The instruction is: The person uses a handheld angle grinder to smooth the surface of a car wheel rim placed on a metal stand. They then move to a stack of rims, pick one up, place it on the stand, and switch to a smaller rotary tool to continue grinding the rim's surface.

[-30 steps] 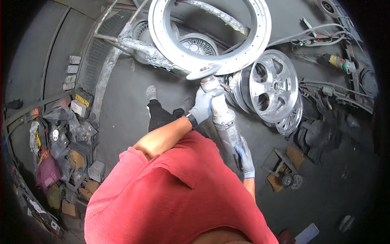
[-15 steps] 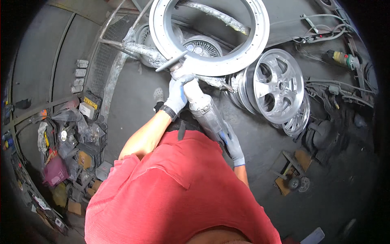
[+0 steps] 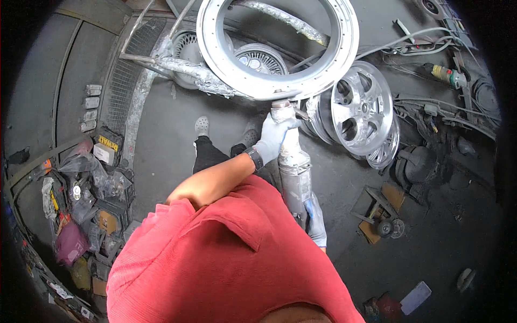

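Observation:
Both my gloved hands are on a long grey angle grinder (image 3: pixel 296 180), its neck wrapped in whitish cloth or tape. My left hand (image 3: pixel 273 133) closes round the front of it, just behind the head. My right hand (image 3: pixel 316 222) grips the rear of the body, partly hidden behind the tool. Seen edge-on, the disc (image 3: pixel 276 96) at the grinder's tip lies at the lower edge of a large silver wheel rim ring (image 3: pixel 212 62); whether it touches cannot be made out. The ring rests on a crusted metal frame (image 3: pixel 196 75).
Spoked alloy wheels (image 3: pixel 362 109) stand to the right of the ring, and finned wheels (image 3: pixel 262 58) lie behind it. Hoses (image 3: pixel 431 102) and another power tool (image 3: pixel 449 75) are at the far right. Bags and boxes (image 3: pixel 102 183) crowd the left. Wood scraps (image 3: pixel 393 198) lie on the right floor.
The grinder has swung to the right and now stands nearly upright in view. Its disc has moved from the ring's lower left to its bottom edge. Both hands keep their hold.

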Motion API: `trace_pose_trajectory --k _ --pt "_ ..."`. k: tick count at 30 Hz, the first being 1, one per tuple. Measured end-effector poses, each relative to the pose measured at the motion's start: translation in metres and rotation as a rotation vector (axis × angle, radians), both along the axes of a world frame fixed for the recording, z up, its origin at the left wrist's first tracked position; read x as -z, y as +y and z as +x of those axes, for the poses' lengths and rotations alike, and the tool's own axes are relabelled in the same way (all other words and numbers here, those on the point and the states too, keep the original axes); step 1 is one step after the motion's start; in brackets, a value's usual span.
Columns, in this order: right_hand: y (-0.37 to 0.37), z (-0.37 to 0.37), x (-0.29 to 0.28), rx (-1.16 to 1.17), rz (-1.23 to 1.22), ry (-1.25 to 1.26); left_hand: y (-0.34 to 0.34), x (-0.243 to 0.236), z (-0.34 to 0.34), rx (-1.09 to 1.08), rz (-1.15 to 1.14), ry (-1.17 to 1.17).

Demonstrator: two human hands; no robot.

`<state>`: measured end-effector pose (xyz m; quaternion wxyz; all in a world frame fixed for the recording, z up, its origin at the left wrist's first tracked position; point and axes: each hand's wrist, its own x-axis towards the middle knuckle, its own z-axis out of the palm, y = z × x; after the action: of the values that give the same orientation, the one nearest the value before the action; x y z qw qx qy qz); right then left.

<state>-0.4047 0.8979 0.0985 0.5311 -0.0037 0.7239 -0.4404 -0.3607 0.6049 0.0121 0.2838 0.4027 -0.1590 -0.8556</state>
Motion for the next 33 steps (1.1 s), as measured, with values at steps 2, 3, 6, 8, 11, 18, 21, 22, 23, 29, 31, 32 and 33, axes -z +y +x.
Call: trace_pose_trajectory --k 2,3,6,8,11,18,21,22,23,29,31,32,33 --pt "-0.009 0.016 0.004 -0.014 -0.021 -0.031 -0.011 0.002 0.017 -0.025 -0.022 -0.022" --pt "-0.017 0.024 0.007 -0.014 -0.022 -0.034 -0.020 0.003 0.026 -0.035 -0.036 -0.035" --pt "-0.043 0.048 0.021 -0.002 -0.034 -0.050 -0.049 0.006 0.055 -0.025 -0.091 -0.037" --pt "-0.059 0.061 0.028 0.008 -0.056 -0.065 -0.067 0.006 0.071 -0.040 -0.083 0.009" --pt "-0.079 0.069 0.035 -0.063 -0.121 -0.019 -0.093 0.009 0.082 -0.063 -0.162 -0.124" --pt "-0.069 0.081 0.014 0.085 -0.094 -0.083 -0.082 0.013 0.075 -0.004 -0.133 -0.108" --pt "-0.051 0.086 -0.010 0.098 -0.030 -0.009 -0.057 0.007 0.056 0.080 -0.146 -0.058" --pt "-0.048 0.089 -0.018 0.138 -0.008 -0.032 -0.051 0.005 0.048 0.126 -0.135 -0.038" --pt "-0.049 0.093 -0.026 0.139 -0.009 -0.016 -0.046 0.003 0.042 0.167 -0.126 -0.017" --pt "-0.079 0.116 -0.075 0.204 0.036 -0.015 -0.045 0.004 0.041 0.220 -0.139 -0.114" --pt "-0.092 0.129 -0.080 0.338 -0.031 -0.129 -0.056 0.009 0.052 0.184 -0.122 -0.178" --pt "-0.099 0.128 -0.078 0.255 -0.049 -0.120 -0.061 0.011 0.058 0.177 -0.146 -0.065" --pt "-0.104 0.127 -0.077 0.244 -0.015 -0.103 -0.063 0.013 0.061 0.180 -0.133 -0.077"
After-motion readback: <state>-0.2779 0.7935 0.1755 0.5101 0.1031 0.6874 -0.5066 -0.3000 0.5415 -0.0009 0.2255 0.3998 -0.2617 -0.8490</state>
